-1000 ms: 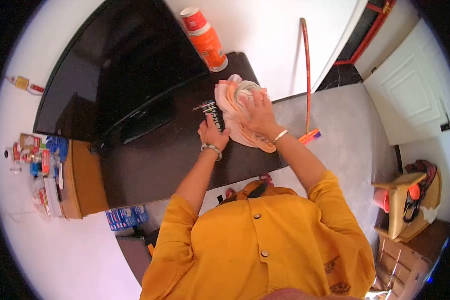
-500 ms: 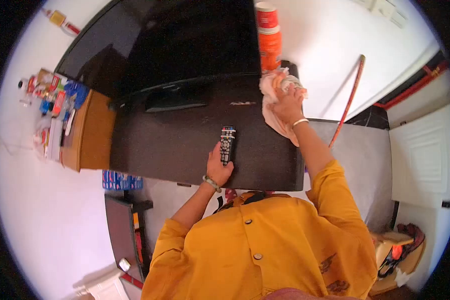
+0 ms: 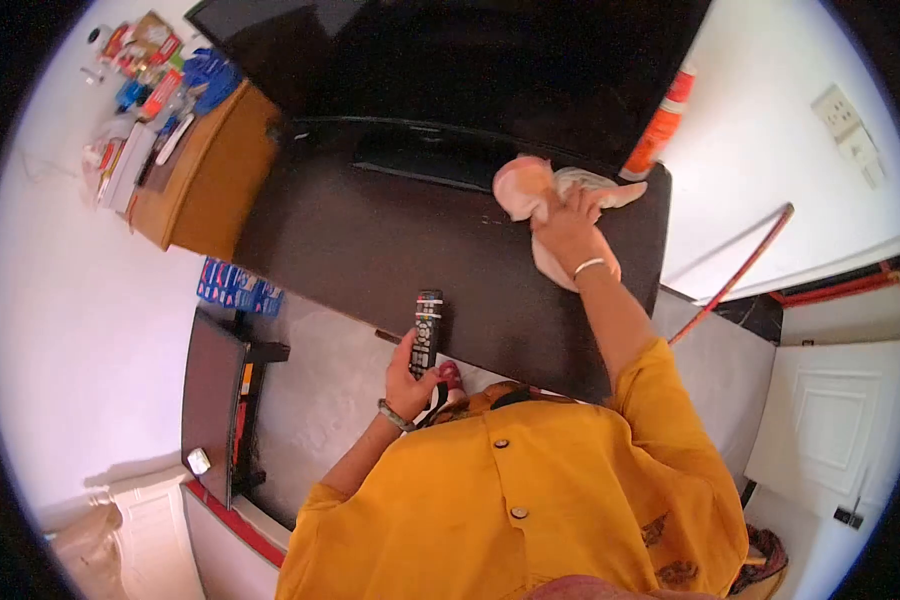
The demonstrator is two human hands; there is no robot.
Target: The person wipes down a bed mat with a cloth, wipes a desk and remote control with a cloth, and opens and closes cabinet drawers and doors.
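Observation:
A black remote control (image 3: 426, 325) is gripped at its lower end by my left hand (image 3: 407, 378), near the front edge of the dark brown cabinet top (image 3: 370, 240). My right hand (image 3: 568, 232) presses on a crumpled pink cloth (image 3: 526, 190) that lies on the cabinet's right part. Its fingers are bent over the cloth, and some folds stick out to both sides. Behind the cloth stands a large black television (image 3: 490, 70), with a dark flat base (image 3: 420, 158) along its foot.
Red paper cups (image 3: 660, 125) are stacked at the cabinet's back right corner. On the left, a wooden box (image 3: 205, 170) carries several packets and bottles. A red stick (image 3: 735, 270) leans by the right wall. Blue packages (image 3: 238, 288) sit below the box.
The pink cloth has slid left with my right hand, away from the cups and toward the television's foot. My left hand has drawn the remote control back toward my body. The view has turned.

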